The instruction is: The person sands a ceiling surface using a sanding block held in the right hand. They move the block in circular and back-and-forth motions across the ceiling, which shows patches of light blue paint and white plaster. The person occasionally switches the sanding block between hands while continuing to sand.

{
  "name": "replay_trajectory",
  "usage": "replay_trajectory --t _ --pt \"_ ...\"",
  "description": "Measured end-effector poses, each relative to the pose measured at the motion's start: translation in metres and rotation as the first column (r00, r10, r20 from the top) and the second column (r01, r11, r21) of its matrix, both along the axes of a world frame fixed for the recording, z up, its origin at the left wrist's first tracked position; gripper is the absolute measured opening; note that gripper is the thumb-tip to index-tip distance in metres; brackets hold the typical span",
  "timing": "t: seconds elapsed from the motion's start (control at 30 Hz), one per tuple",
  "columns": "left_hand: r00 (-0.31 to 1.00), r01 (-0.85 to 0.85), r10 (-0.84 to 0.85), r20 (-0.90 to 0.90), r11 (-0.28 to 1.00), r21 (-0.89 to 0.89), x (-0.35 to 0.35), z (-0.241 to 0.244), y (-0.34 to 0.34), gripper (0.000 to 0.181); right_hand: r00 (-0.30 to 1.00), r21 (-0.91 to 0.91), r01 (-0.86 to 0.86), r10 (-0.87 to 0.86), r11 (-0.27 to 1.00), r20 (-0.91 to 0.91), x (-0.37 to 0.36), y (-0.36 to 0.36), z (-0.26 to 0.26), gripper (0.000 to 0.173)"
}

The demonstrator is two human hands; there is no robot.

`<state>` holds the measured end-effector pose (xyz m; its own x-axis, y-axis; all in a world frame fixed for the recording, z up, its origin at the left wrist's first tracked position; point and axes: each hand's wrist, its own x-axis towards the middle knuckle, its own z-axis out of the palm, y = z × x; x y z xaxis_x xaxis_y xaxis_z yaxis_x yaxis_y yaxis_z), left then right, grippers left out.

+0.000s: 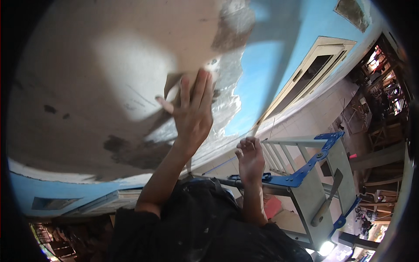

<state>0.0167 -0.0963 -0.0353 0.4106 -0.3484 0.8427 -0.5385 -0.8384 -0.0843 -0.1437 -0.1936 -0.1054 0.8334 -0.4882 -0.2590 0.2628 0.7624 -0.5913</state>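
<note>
My left hand [193,113] presses flat on a plastered surface [131,72] of grey and off-white patches, its fingers spread. Under the fingers lies a brownish sheet, apparently sandpaper [171,80], partly hidden by the hand. Lower and to the right, my right hand [251,160] is raised with nothing in it, its fingers loosely bent. It appears close to the blue hinge bar of a folding metal ladder [284,180], though whether they touch I cannot tell. A scraper with a wooden handle [322,209] rests on a grey panel of the ladder.
Bright blue paint [258,75] borders the ragged plaster edge. Beyond it is a cream-framed opening [314,68]. Under the ladder lies a reddish object [271,206]. A bright lamp [326,248] shines near the bottom. Cluttered wooden structures [386,131] stand at far right.
</note>
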Motion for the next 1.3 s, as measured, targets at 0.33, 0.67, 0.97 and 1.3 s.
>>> replay_trajectory --t 0.33,0.67,0.97,1.3 --pt "0.999 -0.019 0.021 -0.046 0.999 0.037 -0.006 0.009 0.001 0.044 0.999 -0.001 0.047 -0.047 0.999 -0.019 -0.004 0.001 -0.003 0.028" --pt "0.999 -0.025 0.029 -0.036 0.992 0.122 0.0 0.023 0.011 0.043 0.999 0.014 0.047 -0.047 0.999 -0.004 0.001 0.001 -0.004 0.031" --pt "0.999 -0.019 0.027 -0.031 0.971 0.238 -0.008 0.059 -0.005 0.047 0.999 0.044 0.044 -0.045 0.998 0.008 0.001 -0.004 -0.005 0.031" --pt "0.998 -0.055 0.05 0.027 0.975 0.216 -0.003 0.063 -0.011 0.042 0.999 0.066 0.044 -0.044 0.997 0.002 -0.008 -0.002 0.0 0.03"
